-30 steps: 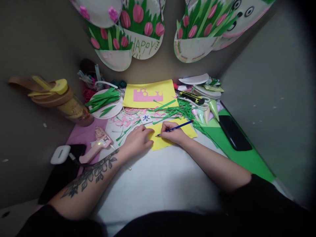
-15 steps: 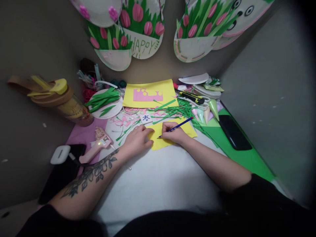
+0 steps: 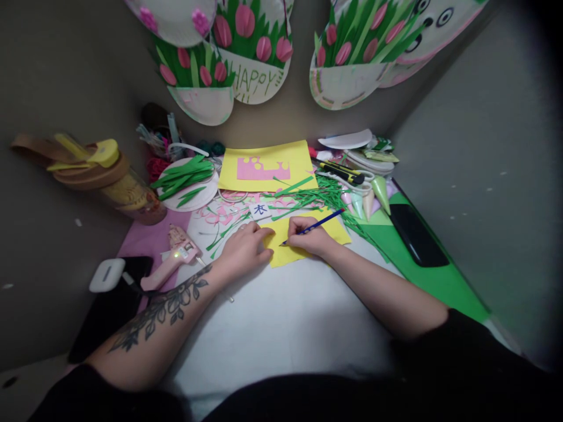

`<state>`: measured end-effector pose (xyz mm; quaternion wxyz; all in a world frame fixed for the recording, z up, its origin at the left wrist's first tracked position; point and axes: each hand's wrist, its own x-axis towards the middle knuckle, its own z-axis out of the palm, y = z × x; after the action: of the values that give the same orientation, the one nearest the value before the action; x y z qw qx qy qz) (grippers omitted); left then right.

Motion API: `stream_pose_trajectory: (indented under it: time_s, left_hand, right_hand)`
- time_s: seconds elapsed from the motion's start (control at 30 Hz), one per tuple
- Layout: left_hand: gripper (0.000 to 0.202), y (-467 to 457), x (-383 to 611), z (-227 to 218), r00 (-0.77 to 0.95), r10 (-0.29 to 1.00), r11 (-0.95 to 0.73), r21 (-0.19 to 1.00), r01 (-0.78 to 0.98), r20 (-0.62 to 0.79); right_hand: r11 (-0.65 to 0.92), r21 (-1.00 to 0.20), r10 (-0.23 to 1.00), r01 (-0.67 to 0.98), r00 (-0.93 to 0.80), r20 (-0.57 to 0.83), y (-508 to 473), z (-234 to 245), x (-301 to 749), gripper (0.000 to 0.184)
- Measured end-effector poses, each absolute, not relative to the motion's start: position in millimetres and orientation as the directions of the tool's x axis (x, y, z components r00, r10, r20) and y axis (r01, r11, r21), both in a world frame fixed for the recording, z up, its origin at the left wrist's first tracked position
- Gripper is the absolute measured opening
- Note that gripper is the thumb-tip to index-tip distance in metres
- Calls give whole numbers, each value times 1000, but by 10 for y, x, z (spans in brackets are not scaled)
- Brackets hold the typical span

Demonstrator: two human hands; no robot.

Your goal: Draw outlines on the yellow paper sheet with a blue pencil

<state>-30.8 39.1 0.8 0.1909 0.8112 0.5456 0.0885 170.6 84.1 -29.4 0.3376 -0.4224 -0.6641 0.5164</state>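
Observation:
A piece of yellow paper (image 3: 285,256) lies on the white-covered table in front of me. My right hand (image 3: 308,235) grips a dark blue pencil (image 3: 326,219), its tip touching the paper or very close to it. On the paper's left edge rests my left hand (image 3: 248,249), thumb and fingers apart, with nothing held. A small white card (image 3: 260,211) with a dark blue drawn mark lies just beyond the fingers. Green paper strips (image 3: 325,196) and pink scraps (image 3: 222,212) are strewn behind the yellow piece.
A pink glue gun (image 3: 173,258) lies left of my forearm, near a white earbud case (image 3: 107,275). Left stands a lidded cup (image 3: 127,187); green paper leaves (image 3: 187,179) lie on a plate. Right are a utility knife (image 3: 341,172) and a black phone (image 3: 417,234). Paper-plate tulip crafts (image 3: 259,76) hang behind.
Almost nothing differs. Both hands, the pencil and the yellow paper keep their places; the view has shifted very slightly.

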Motion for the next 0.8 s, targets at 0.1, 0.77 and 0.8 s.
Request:
stream_pose_trajectory:
  time_s: [0.1,0.77,0.8]
  left_hand:
    - [45,394,-309,0,392,918,-337,404,851,-60]
    - [46,394,-314,-6,390,918,-331,412,849,-65]
    - [46,394,-315,-7,390,919,-332,410,849,-64]
  right_hand:
    - [121,-967,904,224,-427,14,842,-288,1706,15]
    - [119,-971,909,205,-416,24,834,-290,1707,15]
    - [127,-969,907,214,-421,26,833,-288,1705,15]
